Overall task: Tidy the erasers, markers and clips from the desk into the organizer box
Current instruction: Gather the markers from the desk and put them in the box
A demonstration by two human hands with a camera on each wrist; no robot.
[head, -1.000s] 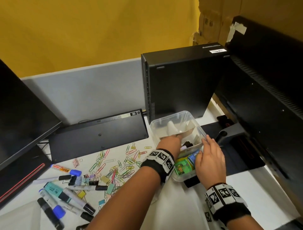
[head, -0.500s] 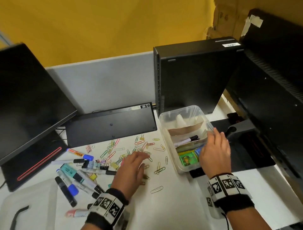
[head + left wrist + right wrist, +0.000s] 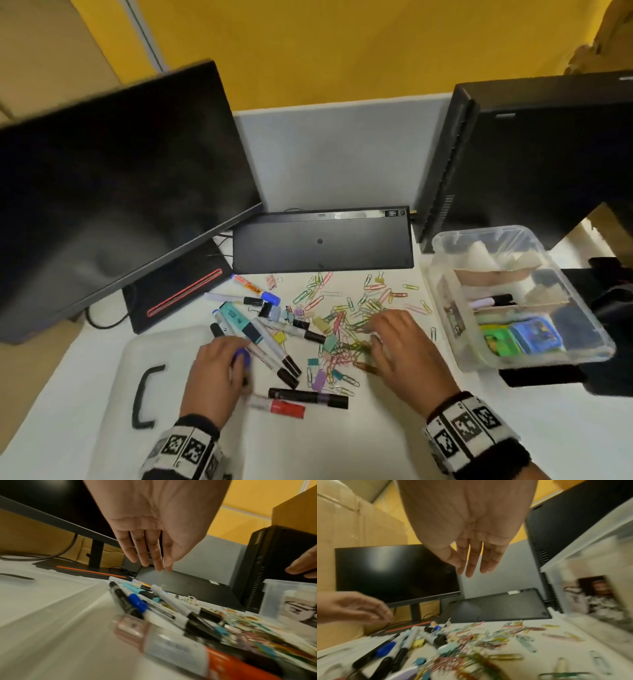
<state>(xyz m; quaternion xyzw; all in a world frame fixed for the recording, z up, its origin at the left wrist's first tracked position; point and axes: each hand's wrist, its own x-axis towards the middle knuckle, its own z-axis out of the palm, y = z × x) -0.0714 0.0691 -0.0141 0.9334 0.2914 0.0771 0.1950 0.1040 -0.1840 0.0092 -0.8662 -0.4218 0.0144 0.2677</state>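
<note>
Several markers [image 3: 260,335] lie heaped on the white desk, left of a scatter of coloured paper clips and binder clips [image 3: 342,329]. My left hand [image 3: 226,356] hovers over the near end of the markers, by a blue cap [image 3: 241,359]; in the left wrist view its fingers [image 3: 150,550] are straight and hold nothing. My right hand [image 3: 387,332] is spread over the clips [image 3: 488,641], its fingers [image 3: 474,561] straight and empty. The clear organizer box [image 3: 479,231] stands at the right, with a marker [image 3: 493,301] and green and blue erasers [image 3: 520,339] inside.
A clear lid with a black handle [image 3: 147,394] lies at the near left. A monitor [image 3: 120,192], an overturned keyboard [image 3: 322,243] and a black computer case [image 3: 531,154] line the back. A red-capped marker [image 3: 284,406] and a black one [image 3: 308,397] lie nearest me.
My left hand went from the box to the clips and on left to the markers. My right hand left the box's edge for the clips. The head view swung left.
</note>
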